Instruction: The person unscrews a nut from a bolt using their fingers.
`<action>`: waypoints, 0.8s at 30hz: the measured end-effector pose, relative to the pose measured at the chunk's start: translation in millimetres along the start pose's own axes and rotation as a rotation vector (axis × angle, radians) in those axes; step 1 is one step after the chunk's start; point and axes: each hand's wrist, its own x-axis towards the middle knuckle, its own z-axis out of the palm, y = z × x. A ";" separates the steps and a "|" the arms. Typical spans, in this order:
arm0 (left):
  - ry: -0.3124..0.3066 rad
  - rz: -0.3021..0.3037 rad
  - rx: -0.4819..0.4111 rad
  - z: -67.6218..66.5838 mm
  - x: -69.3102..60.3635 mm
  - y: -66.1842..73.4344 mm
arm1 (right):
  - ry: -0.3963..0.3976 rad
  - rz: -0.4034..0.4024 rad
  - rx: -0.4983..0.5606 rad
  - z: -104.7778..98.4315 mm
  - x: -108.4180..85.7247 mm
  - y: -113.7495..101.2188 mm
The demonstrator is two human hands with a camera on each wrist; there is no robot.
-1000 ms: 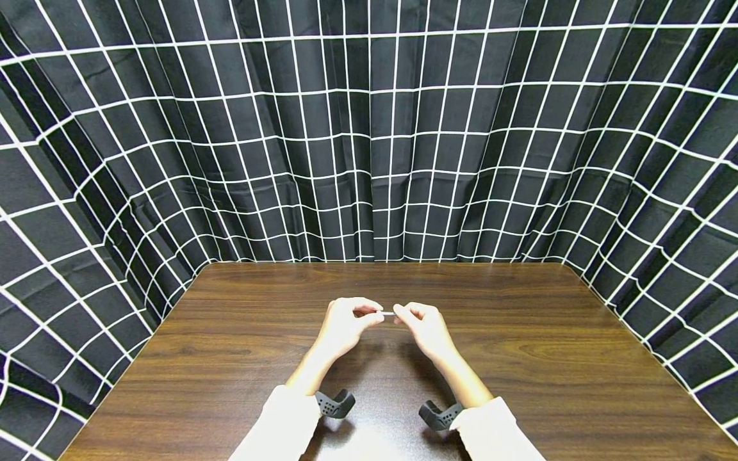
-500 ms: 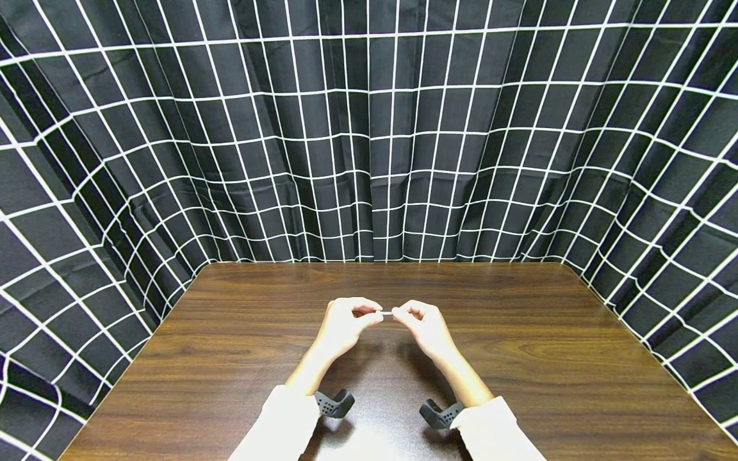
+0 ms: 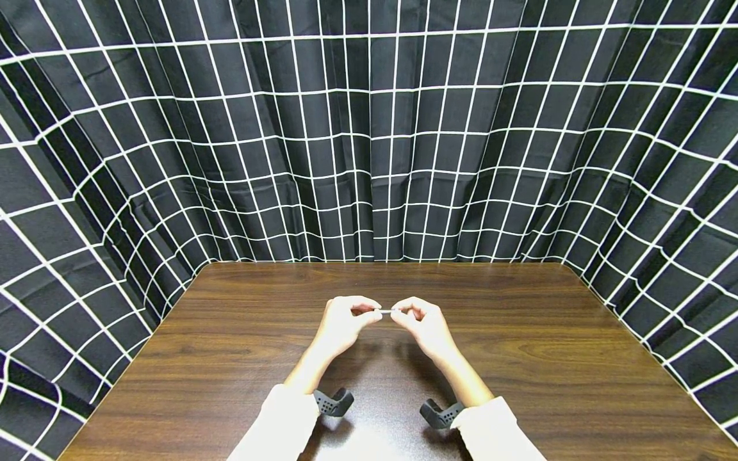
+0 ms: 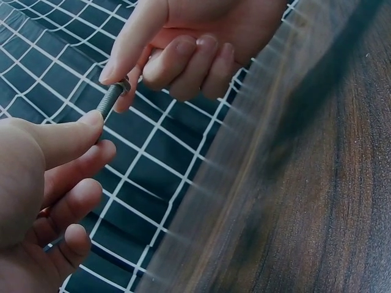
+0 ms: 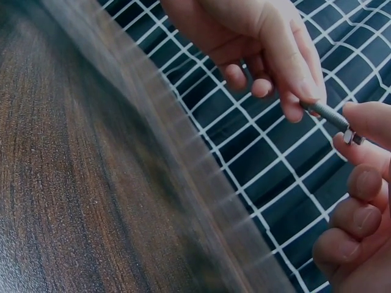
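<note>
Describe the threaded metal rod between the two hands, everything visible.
The threaded metal rod is slim, straight and grey, with fine ridges along its exposed length. An angular, shinier nut sits near one end, a short stub showing beyond it. The left hand pinches and hides the other end; the right hand's thumb and index finger curl around the nut end. In the head view it lies crosswise, roughly level.

A black curtain (image 3: 383, 153) with a white grid hung in loose folds across the far side and along the left and right. Before it stood a brown wood-grain table (image 3: 242, 346), its far corners rounded. A white glare (image 3: 371, 445) lit its near middle.
</note>
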 end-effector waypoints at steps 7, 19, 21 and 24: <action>0.000 0.005 0.002 -0.5 -0.2 0.6 | -0.032 -0.070 0.052 -1.3 0.1 1.7; -0.001 -0.003 0.011 -0.7 0.0 -0.1 | -0.042 -0.130 0.065 -2.3 -4.1 -13.6; -0.005 -0.005 0.010 -0.6 0.0 -0.8 | -0.050 -0.123 0.063 -2.9 -6.6 -23.8; -0.009 -0.008 0.011 -0.6 -0.1 -1.4 | -0.050 -0.121 0.060 -3.1 -8.1 -30.0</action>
